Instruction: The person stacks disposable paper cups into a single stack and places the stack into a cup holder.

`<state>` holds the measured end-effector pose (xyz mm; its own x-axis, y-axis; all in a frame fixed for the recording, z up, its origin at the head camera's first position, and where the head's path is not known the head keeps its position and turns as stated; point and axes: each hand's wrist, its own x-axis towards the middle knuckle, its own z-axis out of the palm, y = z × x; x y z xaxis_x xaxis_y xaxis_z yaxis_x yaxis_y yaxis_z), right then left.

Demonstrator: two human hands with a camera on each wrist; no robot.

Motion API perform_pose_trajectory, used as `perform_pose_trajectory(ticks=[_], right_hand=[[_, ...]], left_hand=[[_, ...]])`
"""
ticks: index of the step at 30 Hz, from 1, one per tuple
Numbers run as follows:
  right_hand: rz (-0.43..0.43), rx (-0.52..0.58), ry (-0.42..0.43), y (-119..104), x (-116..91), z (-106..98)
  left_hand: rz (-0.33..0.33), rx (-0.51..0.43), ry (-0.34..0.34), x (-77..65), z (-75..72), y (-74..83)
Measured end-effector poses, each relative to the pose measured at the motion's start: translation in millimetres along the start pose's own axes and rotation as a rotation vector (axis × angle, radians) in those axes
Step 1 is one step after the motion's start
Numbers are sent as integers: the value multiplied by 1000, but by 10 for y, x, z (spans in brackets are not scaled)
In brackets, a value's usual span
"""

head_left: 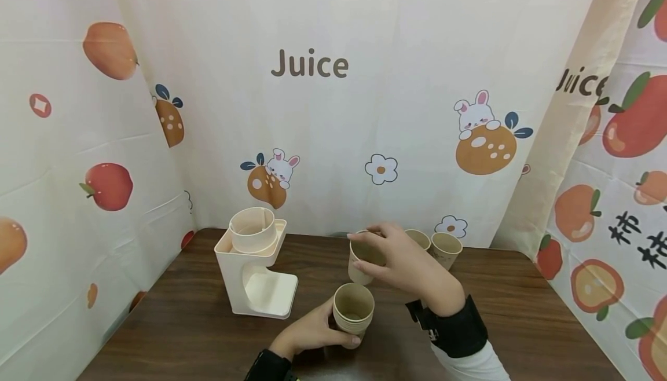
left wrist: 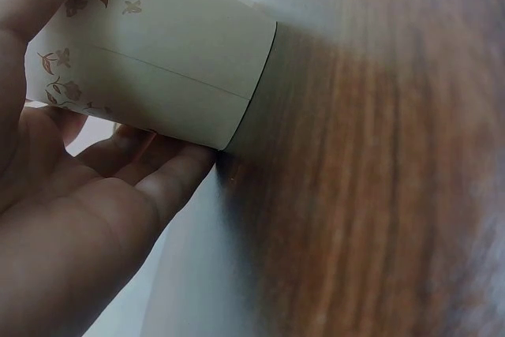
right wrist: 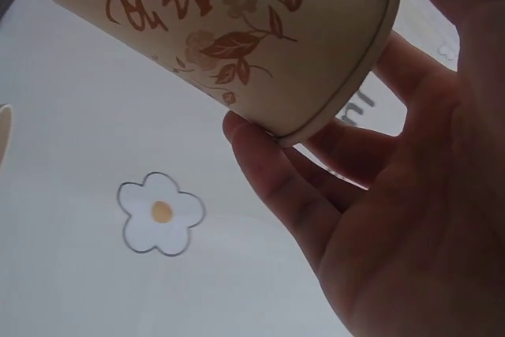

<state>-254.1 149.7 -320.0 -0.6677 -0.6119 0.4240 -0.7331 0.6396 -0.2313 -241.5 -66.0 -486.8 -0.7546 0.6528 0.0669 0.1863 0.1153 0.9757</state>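
Note:
My left hand [head_left: 312,329] grips a nested stack of beige paper cups [head_left: 354,308] at the front middle of the table. In the left wrist view, the lowest cup [left wrist: 158,61] shows brown leaf prints and its base close over the wood. Just behind the stack, my right hand [head_left: 396,253] holds a single paper cup [head_left: 359,274] from above, fingers and thumb around its rim. Brown floral print and characters cover this paper cup [right wrist: 237,45] in the right wrist view. Its mouth is partly hidden by the hand in the head view.
Two more paper cups, a nearer one [head_left: 446,249] and one partly hidden [head_left: 418,238], stand behind my right forearm. A cream-white appliance [head_left: 231,282] with a round top container [head_left: 252,230] stands at the left. A fruit-printed curtain [head_left: 333,120] hangs behind the table [head_left: 521,311].

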Motion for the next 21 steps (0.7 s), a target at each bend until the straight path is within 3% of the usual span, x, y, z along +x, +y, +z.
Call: perform_pose_trajectory(ticks=[8,21], right_hand=[[-34,13,32,-127,-107,-20],[-5,41,-34,-260,-205,17]], left_hand=[[-18,-8,-7,6,-16,13],[-4,-23,-22,8,-13,20]])
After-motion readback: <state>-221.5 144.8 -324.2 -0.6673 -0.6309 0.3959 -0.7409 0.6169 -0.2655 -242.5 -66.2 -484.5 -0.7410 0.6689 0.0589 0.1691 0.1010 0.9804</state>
